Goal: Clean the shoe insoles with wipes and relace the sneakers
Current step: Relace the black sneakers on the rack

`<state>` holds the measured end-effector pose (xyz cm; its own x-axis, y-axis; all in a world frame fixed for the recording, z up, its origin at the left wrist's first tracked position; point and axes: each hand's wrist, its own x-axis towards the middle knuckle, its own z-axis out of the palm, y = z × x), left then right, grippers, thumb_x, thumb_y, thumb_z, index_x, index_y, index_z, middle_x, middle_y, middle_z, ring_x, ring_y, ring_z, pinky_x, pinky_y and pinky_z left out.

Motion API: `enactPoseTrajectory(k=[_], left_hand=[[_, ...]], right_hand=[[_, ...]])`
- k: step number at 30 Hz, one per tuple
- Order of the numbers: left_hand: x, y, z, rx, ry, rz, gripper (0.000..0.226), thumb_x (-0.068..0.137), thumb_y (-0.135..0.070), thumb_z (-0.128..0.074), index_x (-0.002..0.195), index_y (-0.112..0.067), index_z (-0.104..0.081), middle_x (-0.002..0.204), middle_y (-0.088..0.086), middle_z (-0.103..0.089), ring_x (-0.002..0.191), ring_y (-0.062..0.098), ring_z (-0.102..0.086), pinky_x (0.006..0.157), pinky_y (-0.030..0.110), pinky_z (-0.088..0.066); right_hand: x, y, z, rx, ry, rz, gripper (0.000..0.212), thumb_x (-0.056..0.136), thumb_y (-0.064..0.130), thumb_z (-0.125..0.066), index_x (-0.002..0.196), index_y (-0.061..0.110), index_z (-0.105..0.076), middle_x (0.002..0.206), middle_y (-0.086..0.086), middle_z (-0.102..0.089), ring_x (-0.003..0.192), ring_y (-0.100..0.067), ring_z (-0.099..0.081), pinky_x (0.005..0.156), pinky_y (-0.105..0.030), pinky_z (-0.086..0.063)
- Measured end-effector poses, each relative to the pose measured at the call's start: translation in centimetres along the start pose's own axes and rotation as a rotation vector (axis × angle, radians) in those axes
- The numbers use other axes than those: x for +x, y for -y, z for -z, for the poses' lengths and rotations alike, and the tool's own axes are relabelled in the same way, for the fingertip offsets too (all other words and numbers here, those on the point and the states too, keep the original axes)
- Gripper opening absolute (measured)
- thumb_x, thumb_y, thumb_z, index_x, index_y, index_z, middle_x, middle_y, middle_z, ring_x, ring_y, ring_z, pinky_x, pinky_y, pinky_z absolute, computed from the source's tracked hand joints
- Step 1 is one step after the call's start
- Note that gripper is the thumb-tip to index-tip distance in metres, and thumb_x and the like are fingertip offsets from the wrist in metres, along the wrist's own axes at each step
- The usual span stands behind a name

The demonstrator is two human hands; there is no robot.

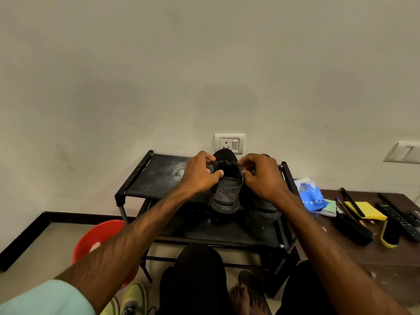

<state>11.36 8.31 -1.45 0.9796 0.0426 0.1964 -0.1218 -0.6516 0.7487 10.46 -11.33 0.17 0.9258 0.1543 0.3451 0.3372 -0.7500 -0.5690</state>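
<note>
Rack, table and floor, each bearing things.
The black rack [145, 185] has a dusty top shelf that carries a sneaker [225, 194] with another sneaker [266, 210] just beside it. The table [363, 258] holds a wipes pack [311, 196], notepad [366, 210], black brush [352, 228], yellow brush [389, 237] and remote [400, 221]. A red bucket [95, 235] and green shoes [134, 296] stand on the floor [45, 246].

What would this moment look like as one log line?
phase: handling shoe | left hand: pinches left rim | right hand: pinches right rim | shoe: upright on rack, heel toward person
</note>
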Motion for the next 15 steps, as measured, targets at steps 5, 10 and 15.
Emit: enactPoseTrajectory(k=[5, 10, 15], left_hand=[[-2.4, -0.4, -0.3, -0.005, 0.055, 0.009, 0.050, 0.084, -0.041, -0.078, 0.126, -0.024, -0.057, 0.134, 0.001, -0.056, 0.111, 0.017, -0.061, 0.083, 0.025, -0.048], [-3.8, -0.3, -2.2, 0.180, 0.144, -0.074, 0.058, 0.074, -0.040, -0.086, 0.122, -0.022, -0.060, 0.117, -0.001, -0.066, 0.100, 0.014, -0.062, 0.084, 0.027, -0.054], [-3.5, -0.7, -3.5, 0.292, 0.104, -0.080, 0.052, 0.073, -0.046, -0.084, 0.112, -0.022, -0.059, 0.107, 0.001, -0.066, 0.094, 0.020, -0.064, 0.081, 0.038, -0.058]], right_hand=[[-2.9, 0.3, -0.3, 0.023, -0.171, 0.039, 0.021, 0.085, 0.007, -0.075, 0.102, 0.019, -0.073, 0.119, 0.000, -0.063, 0.105, -0.012, -0.062, 0.092, -0.026, -0.055], [-6.0, -0.4, -0.5, -0.075, -0.283, -0.110, 0.039, 0.075, 0.025, -0.086, 0.110, 0.021, -0.072, 0.144, -0.011, -0.046, 0.139, -0.028, -0.036, 0.112, -0.041, -0.038], [-7.7, -1.9, -1.6, -0.015, -0.181, -0.293, 0.056, 0.078, 0.022, -0.085, 0.128, 0.025, -0.059, 0.155, -0.018, -0.033, 0.146, -0.036, -0.030, 0.114, -0.047, -0.037]])
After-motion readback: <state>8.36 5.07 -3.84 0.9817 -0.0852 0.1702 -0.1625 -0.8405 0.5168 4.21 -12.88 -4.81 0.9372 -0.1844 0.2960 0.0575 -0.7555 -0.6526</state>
